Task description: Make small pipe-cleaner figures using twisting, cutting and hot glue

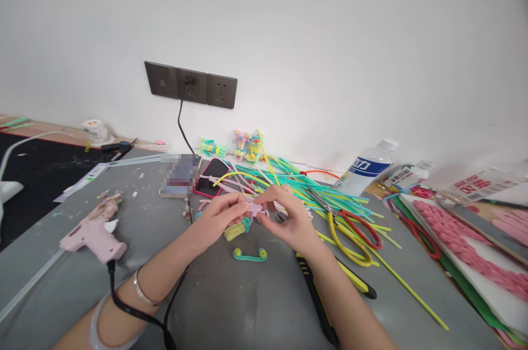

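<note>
Fingertips of my left hand [225, 212] and my right hand [286, 215] pinch a small pale pink piece [254, 209] from both sides; it looks like bent pipe cleaner. Just under it lies a bundled yellow and teal pipe-cleaner piece [236, 230], partly covered by my fingers. Closer to me on the grey tabletop rests a short teal strip with yellow coiled ends [249, 256]. Behind my hands spreads a pile of teal, yellow and pink pipe cleaners [289, 176]. Small finished-looking pipe-cleaner figures [247, 146] stand against the wall.
A pink glue gun [97, 234] with a black cord lies left. Right are scissors [350, 229], with black-and-yellow pliers [311, 289] partly under my forearm. A phone [211, 176] lies behind my left hand. Bottles [367, 168] and pink braided material [466, 245] occupy the right side.
</note>
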`<state>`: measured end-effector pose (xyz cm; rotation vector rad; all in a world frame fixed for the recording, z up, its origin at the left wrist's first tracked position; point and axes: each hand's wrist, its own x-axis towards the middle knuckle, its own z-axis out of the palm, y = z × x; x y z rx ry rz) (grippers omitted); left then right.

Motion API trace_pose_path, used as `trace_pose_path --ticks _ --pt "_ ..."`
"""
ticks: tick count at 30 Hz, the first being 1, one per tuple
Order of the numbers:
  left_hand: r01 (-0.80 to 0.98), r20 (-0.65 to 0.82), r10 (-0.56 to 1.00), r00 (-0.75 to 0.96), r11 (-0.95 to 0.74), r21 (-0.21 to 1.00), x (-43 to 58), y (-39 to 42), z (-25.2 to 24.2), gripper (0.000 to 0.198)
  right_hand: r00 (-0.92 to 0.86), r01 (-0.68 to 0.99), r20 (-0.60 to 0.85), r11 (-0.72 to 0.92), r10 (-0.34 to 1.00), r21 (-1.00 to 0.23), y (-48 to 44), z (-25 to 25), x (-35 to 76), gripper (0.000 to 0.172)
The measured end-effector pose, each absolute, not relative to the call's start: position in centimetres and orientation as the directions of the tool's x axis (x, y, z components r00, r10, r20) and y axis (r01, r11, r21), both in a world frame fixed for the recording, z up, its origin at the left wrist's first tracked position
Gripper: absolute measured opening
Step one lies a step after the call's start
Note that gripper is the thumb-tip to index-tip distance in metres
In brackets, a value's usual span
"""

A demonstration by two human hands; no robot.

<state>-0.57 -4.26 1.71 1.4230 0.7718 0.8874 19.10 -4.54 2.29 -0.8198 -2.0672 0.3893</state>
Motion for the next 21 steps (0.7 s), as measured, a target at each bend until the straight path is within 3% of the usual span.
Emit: trace_pose_path --ticks 8,21 --pt "-0.112 0.008 0.883 0.469 0.050 0.992 -0.21 -4.52 2.15 0.039 -0.387 0.325 0.626 0.736 0.677 -0.594 -4.36 2.00 19.12 0.012" --pt "-0.075 0.089 0.886 0.456 -0.062 0.995 -0.26 -4.50 2.20 0.042 -0.357 0.358 0.607 0.704 0.710 -0.613 -4.50 2.01 18.95 0.006"
